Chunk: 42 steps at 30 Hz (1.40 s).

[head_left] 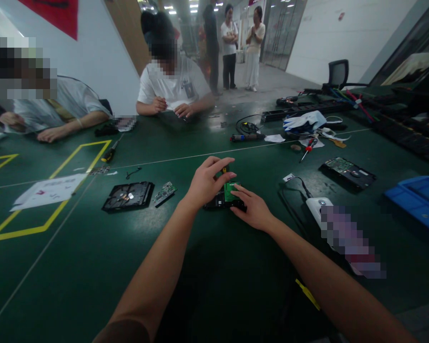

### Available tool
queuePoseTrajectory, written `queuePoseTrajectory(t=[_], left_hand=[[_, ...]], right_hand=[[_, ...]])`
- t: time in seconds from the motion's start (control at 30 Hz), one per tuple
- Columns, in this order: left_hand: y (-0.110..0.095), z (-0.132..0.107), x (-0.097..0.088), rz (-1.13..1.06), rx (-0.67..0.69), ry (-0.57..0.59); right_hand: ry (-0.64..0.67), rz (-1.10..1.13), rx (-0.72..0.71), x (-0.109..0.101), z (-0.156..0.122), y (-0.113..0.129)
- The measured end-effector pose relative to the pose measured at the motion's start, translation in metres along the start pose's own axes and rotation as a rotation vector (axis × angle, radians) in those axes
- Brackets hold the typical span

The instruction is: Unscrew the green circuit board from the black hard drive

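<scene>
In front of me lies a black hard drive [216, 202] with a green circuit board [230, 191] on its upper face. My left hand [208, 181] is over its far left side, thumb and fingers curled round a small yellow-and-black end that looks like a screwdriver handle [224, 170]; its lower part is hidden. Against the drive's right side, my right hand [250, 207] grips it, fingertips on the board and thumb at the near edge. To the left are an opened black drive casing [128, 196] and a loose circuit board [165, 194].
At right lie another hard drive [347, 173], a white power bank-like device [320, 209] with a cable, and a blue tray [416, 200]. A red screwdriver [309, 148], gloves [303, 123] and a yellow-black screwdriver [109, 153] lie farther back. Two people sit across the table.
</scene>
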<state>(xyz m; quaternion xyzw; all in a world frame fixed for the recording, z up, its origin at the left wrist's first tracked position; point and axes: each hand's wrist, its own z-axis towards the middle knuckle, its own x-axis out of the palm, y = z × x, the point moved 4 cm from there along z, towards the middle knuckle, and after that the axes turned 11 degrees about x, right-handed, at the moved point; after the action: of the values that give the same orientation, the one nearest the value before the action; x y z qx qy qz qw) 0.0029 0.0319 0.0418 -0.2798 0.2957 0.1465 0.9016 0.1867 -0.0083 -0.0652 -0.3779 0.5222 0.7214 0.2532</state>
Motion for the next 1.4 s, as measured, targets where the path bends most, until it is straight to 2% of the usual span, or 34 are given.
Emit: queuePoseTrajectory(t=[0.23, 0.33, 0.63, 0.97, 1.13, 1.27, 1.4], left_hand=[[-0.0052, 0.0008, -0.0002, -0.139, 0.025, 0.044], [-0.0033, 0.0013, -0.0002, -0.088, 0.019, 0.045], [0.0027, 0.0, -0.002, 0.102, -0.043, -0.067], [0.0021, -0.0016, -0.0003, 0.024, -0.042, -0.056], [0.0032, -0.0005, -0.003, 0.059, -0.044, -0.079], [0.0024, -0.0002, -0.0014, -0.036, -0.033, -0.038], [0.0024, -0.0018, 0.0041, -0.236, -0.056, 0.001]], right_hand=[[-0.006, 0.012, -0.024, -0.0002, -0.0001, 0.0003], [-0.004, -0.003, -0.027, -0.0001, 0.0, 0.0], [-0.013, -0.002, -0.021, 0.001, -0.0005, -0.0009], [0.004, -0.006, -0.013, -0.0001, -0.0003, -0.0001], [-0.002, 0.005, -0.018, 0.0008, 0.0001, -0.0004], [-0.012, 0.007, -0.021, 0.0013, 0.0001, -0.0011], [-0.004, -0.008, -0.013, 0.0011, 0.0, -0.001]])
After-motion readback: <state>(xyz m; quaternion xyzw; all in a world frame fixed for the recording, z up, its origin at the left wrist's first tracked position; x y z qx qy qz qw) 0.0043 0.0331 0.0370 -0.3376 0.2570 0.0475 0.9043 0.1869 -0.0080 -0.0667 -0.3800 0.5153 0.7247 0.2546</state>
